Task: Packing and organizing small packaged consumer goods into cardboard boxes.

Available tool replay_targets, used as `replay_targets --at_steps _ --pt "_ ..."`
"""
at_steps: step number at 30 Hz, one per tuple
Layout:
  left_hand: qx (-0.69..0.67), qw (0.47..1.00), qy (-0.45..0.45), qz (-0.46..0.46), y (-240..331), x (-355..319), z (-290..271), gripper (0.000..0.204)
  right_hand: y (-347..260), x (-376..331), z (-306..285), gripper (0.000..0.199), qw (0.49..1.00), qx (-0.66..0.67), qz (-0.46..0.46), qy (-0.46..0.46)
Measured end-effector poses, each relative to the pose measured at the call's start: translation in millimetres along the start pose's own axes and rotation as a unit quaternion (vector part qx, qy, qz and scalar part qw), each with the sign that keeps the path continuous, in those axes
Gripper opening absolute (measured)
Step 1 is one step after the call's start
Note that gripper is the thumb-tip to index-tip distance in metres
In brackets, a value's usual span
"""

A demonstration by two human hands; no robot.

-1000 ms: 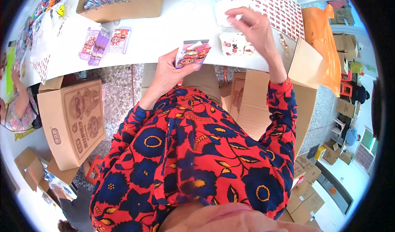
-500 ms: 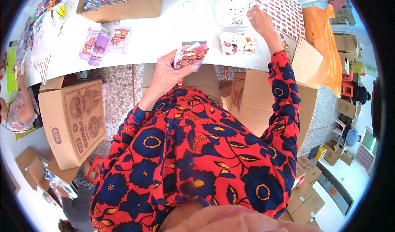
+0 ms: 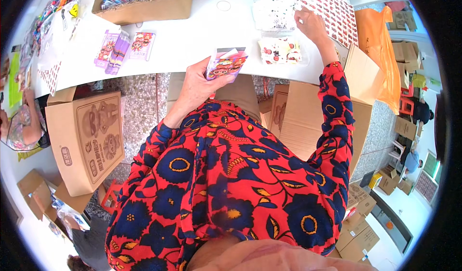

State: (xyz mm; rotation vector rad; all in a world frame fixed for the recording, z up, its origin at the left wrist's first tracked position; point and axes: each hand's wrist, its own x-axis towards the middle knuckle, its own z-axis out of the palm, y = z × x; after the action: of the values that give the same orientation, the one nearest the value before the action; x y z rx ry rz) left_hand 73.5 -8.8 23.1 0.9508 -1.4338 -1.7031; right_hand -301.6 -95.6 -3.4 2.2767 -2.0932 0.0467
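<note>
My left hand (image 3: 196, 84) is wrapped round a small purple printed carton (image 3: 226, 65) just past the table's near edge. The carton's top stands open, and a white slip shows inside. My right hand (image 3: 310, 25) is beside a clear tray of white pieces with dark specks (image 3: 274, 13). Its fingers are bent and pressed together at the tray's right edge, and I cannot make out what is in them. Nearer to me is a second clear tray with white pieces printed red and black (image 3: 280, 50). A sheet of red stickers (image 3: 339, 18) lies right of my right hand.
Flat purple cartons (image 3: 115, 54) lie on the white table (image 3: 192, 40) at the left. A cardboard box of foil packets (image 3: 144, 15) stands behind them. Large cartons (image 3: 89, 141) flank me below the table. An orange bag (image 3: 374, 45) hangs at the right.
My right hand has shifted slightly right and toward me along the speckled pieces' tray. My left hand still holds the carton, and the whole view has moved a little.
</note>
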Motion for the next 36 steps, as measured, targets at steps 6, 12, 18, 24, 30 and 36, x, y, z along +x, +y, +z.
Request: replay_targets --at_steps 6,12,18,24,30,36 --pt "0.013 1.000 -0.010 -0.011 -4.5 0.9 -1.7 0.042 5.1 -3.5 -21.1 0.005 0.966 0.226 -0.025 0.126" --pt "0.002 1.000 -0.002 0.000 -10.3 4.4 1.0 0.048 -73.4 -20.1 -99.7 0.009 0.929 0.368 0.033 0.006" --pt "-0.005 1.000 -0.001 0.010 -13.7 3.5 -2.2 0.047 -56.3 -7.0 -76.8 0.012 0.939 0.332 0.003 0.086" --pt "-0.016 0.998 0.064 0.007 -8.4 2.7 -26.8 0.035 -31.1 2.2 -26.2 0.010 0.971 0.199 0.011 0.129" --pt "-0.024 0.988 0.149 0.043 -1.9 3.3 -59.4 0.029 -34.6 -4.0 -11.5 0.016 0.983 0.121 0.043 0.134" --pt "-0.034 0.984 0.163 0.059 -1.7 -3.4 -69.2 0.029 -124.2 -13.7 2.6 0.029 0.960 0.246 -0.073 0.114"
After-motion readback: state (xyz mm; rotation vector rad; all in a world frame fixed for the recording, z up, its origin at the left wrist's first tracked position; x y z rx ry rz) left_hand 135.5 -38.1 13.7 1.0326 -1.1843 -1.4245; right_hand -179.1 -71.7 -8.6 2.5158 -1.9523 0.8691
